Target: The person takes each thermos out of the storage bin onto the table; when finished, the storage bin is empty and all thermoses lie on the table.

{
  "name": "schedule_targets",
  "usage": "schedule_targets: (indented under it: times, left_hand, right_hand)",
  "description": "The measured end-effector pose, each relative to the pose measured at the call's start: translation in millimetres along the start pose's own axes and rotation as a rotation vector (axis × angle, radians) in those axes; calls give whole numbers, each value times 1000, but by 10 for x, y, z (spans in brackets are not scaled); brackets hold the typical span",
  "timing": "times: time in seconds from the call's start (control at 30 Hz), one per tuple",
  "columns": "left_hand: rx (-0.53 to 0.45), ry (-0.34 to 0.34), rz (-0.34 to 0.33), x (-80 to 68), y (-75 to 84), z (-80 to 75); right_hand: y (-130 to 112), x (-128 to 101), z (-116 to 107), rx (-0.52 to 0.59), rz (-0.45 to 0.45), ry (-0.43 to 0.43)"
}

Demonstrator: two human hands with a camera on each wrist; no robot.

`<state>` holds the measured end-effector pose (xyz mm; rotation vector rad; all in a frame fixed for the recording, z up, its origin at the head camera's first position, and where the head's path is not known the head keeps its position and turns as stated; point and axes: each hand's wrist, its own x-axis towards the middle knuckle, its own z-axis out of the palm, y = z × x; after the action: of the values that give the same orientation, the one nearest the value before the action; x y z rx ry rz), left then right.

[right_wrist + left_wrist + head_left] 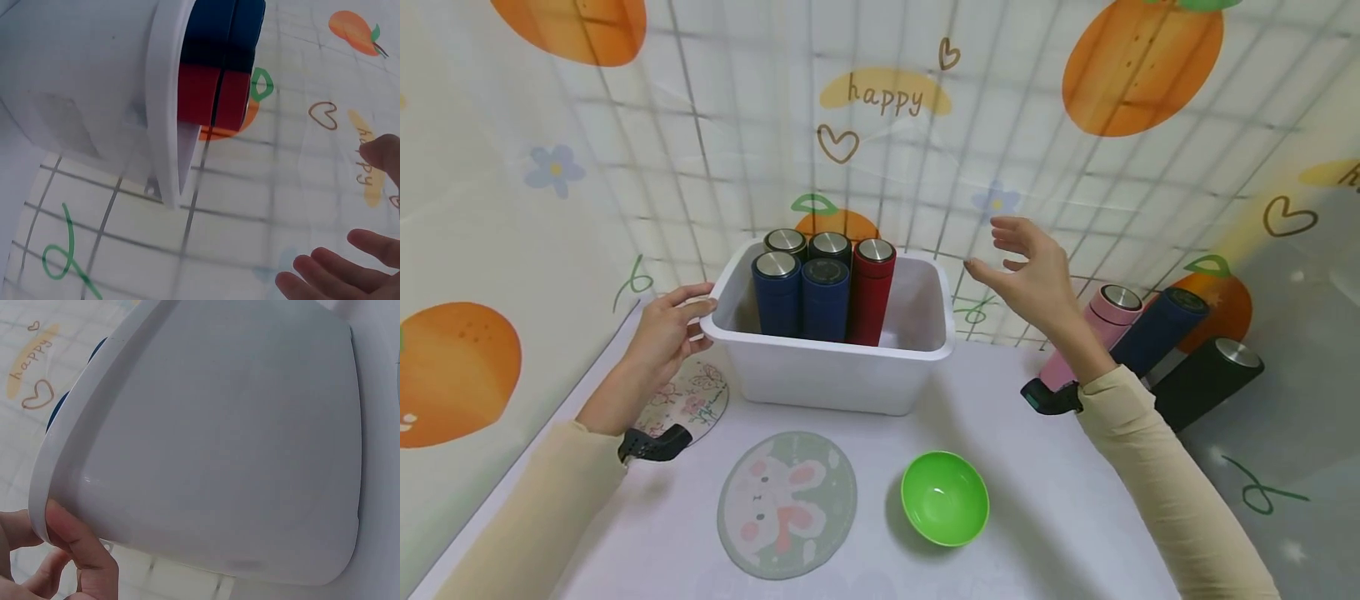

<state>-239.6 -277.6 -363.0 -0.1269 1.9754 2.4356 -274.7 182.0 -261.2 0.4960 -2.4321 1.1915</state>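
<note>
A white plastic bin (827, 379) stands at the back of the table with several thermos bottles upright in its left and middle part. Two blue bottles (777, 304) are in front, a red bottle (871, 304) stands to their right, and dark-rimmed steel lids (831, 242) show behind. My left hand (658, 337) pinches the bin's left rim between thumb and fingers; the left wrist view shows the thumb (65, 528) against the outer wall. To the right of the bin, my right hand (1033, 271) is raised in the air, fingers spread from the thumb, holding nothing.
At the right, a pink bottle (1112, 315), a navy bottle (1161, 329) and a black bottle (1208, 379) stand partly behind my right forearm. A green bowl (945, 498), a rabbit mat (786, 506) and a floral mat (703, 396) lie in front. A printed curtain over a wire grid (887, 179) closes the back.
</note>
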Motion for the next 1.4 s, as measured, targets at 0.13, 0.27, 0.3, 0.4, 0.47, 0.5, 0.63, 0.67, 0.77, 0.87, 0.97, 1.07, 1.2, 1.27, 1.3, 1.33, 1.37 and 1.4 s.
schedule_targets:
  times: [0.13, 0.27, 0.3, 0.4, 0.47, 0.5, 0.63, 0.67, 0.77, 0.87, 0.97, 1.07, 1.2, 1.27, 1.3, 1.33, 1.37, 1.4]
  left_hand:
    - [0, 2, 6, 2, -14, -6]
    - [-1, -1, 5, 18, -46, 10]
    - [0, -4, 4, 23, -55, 15]
    - [-3, -5, -5, 32, -74, 16]
    - [-11, 3, -12, 29, -75, -1]
    - [-15, 9, -14, 25, -72, -13]
    - [-23, 15, -16, 1, -47, -43]
    - [-24, 12, -15, -3, -40, -41]
    - [-17, 3, -12, -11, -24, -19]
    - [-8, 3, -6, -7, -17, -2]
    - [-5, 4, -3, 5, -17, -1]
    - [-9, 4, -2, 14, -19, -2]
    - [-9, 6, 0, 13, -23, -3]
    - [-8, 8, 0, 10, -25, -3]
    - [-7, 9, 0, 8, -25, -3]
    - [-6, 10, -1, 7, -24, -2]
    - [-6, 10, -1, 6, -24, -2]
    - [-6, 10, -1, 6, -23, -1]
  right_hand:
    - [-51, 61, 122, 8, 5, -35]
    - [-96, 101, 219, 1, 8, -67]
    - [-102, 115, 242, -3, 11, -76]
    - [-124, 158, 321, -9, 20, -105]
    - [-137, 199, 390, -3, 23, -127]
    - [-142, 222, 428, 2, 24, -140]
    - [-147, 302, 554, 16, 32, -160]
    - [-145, 316, 574, 17, 37, -159]
    - [-136, 352, 616, 13, 41, -153]
    - [-133, 384, 653, 7, 40, -160]
    - [-148, 417, 702, -1, 36, -165]
    - [-165, 461, 757, -9, 38, -172]
    - [-180, 522, 832, 3, 37, -178]
    - [-177, 550, 868, 13, 37, -182]
    - [-171, 564, 886, 18, 40, -186]
    - [-170, 573, 900, 22, 42, -188]
    - [-164, 585, 914, 22, 47, -189]
    - [-158, 596, 929, 23, 53, -192]
